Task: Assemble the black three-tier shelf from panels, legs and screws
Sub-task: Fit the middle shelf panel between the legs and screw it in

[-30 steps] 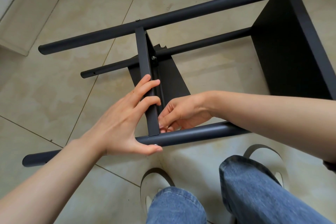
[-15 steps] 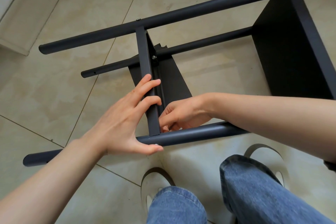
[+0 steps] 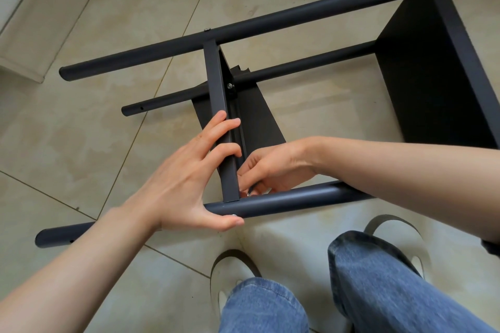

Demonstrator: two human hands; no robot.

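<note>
Little has moved since earlier; the left hand (image 3: 186, 178) still clamps the black metal shelf panel's edge (image 3: 220, 121) and the near black tubular leg (image 3: 284, 200), which runs left to right; just right, the right hand (image 3: 273, 167) pinches a small fastener (image 3: 250, 192) at their joint.

My right hand (image 3: 273, 167) hides its fingertips behind the panel (image 3: 221, 127) edge; what they pinch is too small to tell.

No readable text, label, brand, number or sign anywhere, neither on the black shelf parts nor on the floor tiles.
</note>
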